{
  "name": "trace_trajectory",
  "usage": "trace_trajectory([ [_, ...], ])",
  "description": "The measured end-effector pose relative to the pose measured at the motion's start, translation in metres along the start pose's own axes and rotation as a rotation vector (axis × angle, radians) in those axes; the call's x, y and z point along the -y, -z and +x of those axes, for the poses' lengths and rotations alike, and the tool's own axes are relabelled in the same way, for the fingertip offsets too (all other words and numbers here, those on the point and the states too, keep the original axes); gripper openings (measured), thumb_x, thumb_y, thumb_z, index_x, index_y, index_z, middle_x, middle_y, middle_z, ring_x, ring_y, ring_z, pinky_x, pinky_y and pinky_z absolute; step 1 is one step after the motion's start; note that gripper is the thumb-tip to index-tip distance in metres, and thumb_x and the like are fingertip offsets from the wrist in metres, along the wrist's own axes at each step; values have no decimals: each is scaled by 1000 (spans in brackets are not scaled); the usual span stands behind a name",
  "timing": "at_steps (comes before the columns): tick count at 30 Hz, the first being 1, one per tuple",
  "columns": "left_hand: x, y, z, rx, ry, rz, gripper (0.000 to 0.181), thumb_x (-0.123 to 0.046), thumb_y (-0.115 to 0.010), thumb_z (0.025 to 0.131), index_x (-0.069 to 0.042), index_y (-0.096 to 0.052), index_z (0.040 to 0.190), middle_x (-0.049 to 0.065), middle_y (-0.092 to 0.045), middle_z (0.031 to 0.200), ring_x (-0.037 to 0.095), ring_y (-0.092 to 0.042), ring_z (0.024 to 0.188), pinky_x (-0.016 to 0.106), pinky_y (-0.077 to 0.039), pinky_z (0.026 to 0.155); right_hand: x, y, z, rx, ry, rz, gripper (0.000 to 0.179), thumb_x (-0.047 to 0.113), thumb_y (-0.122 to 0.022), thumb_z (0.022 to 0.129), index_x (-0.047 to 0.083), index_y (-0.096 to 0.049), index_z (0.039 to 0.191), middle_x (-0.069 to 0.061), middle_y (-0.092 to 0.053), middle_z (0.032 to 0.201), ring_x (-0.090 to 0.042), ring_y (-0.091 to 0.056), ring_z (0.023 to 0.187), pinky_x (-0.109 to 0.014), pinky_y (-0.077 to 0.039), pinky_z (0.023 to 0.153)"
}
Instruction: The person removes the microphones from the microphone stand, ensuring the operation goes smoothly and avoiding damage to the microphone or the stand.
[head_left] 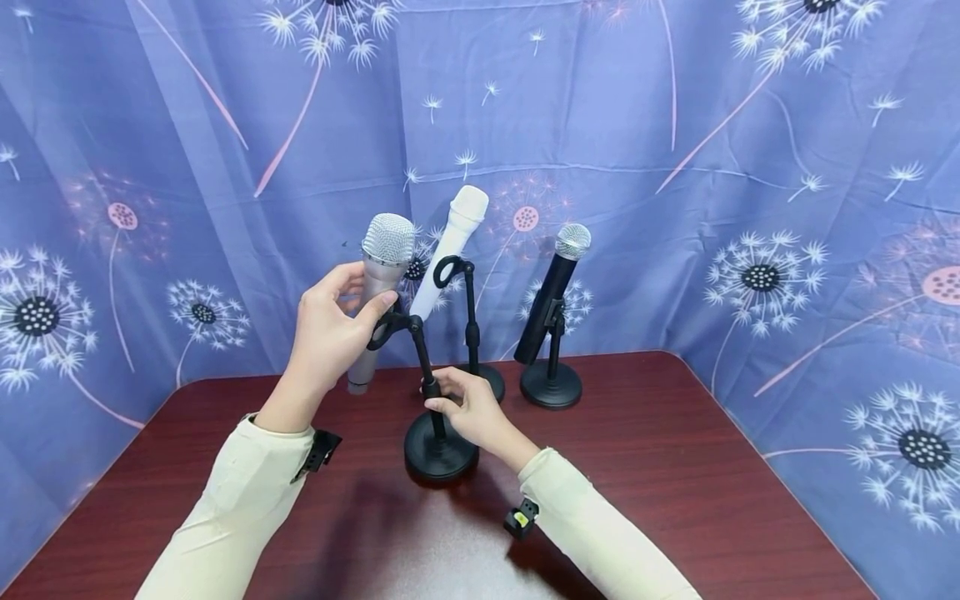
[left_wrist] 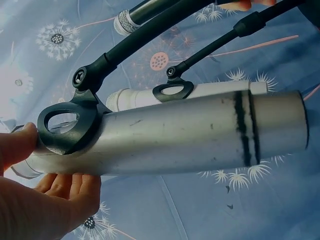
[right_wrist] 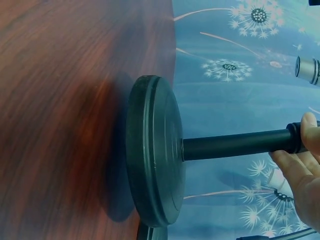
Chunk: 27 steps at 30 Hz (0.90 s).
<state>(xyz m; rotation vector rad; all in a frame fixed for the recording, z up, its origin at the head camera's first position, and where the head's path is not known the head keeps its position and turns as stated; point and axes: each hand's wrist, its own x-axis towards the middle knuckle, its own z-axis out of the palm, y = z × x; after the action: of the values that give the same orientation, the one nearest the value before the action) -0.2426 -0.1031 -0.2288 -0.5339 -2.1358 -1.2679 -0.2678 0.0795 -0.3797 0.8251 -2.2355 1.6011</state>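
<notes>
My left hand [head_left: 330, 325] grips a silver microphone [head_left: 388, 242] just below its mesh head, thumb on one side and fingers on the other. The microphone is tilted, head up. In the left wrist view, the black clip [left_wrist: 67, 125] of a desk stand lies against its silver body [left_wrist: 175, 135]; how far the clip wraps round it is hidden. My right hand [head_left: 476, 412] pinches the upright pole of that stand [head_left: 441, 450]. In the right wrist view, the fingers close on the collar above the pole [right_wrist: 235, 145], away from the round base [right_wrist: 157, 155].
Behind, a white microphone [head_left: 450, 250] leans in a second black stand [head_left: 472, 333]. Right of it, a black microphone [head_left: 551, 292] with a silver head is clipped on a third stand [head_left: 551, 385]. A dandelion-patterned curtain [head_left: 637, 208] borders the dark red table [head_left: 675, 467].
</notes>
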Motion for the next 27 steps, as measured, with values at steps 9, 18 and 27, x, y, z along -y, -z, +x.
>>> trace_trajectory([
  [9, -1, 8, 2, -86, 53, -70, 31, -9, -70, 88, 3, -62, 115, 19, -67, 108, 17, -62, 96, 25, -51, 80, 2, 0, 1, 15, -1, 29, 27, -4, -69, 85, -4, -63, 111, -16, -70, 99, -23, -67, 89, -24, -52, 78],
  [18, 3, 23, 4, -151, 61, -77, 34, -11, -69, 89, 5, -59, 118, 17, -66, 108, 3, -56, 90, 16, -47, 78, 25, 5, -2, -8, -59, 132, 22, -12, -65, 84, -11, -61, 106, -29, -67, 97, -38, -66, 89, -25, -53, 74],
  [27, 21, 26, -9, -88, 231, -44, 42, -23, -71, 88, 3, -59, 120, 18, -65, 109, 8, -54, 91, 20, -44, 80, 29, 2, 0, -9, -90, 137, 23, -11, -66, 84, -10, -62, 106, -29, -67, 95, -38, -66, 87, -20, -53, 66],
])
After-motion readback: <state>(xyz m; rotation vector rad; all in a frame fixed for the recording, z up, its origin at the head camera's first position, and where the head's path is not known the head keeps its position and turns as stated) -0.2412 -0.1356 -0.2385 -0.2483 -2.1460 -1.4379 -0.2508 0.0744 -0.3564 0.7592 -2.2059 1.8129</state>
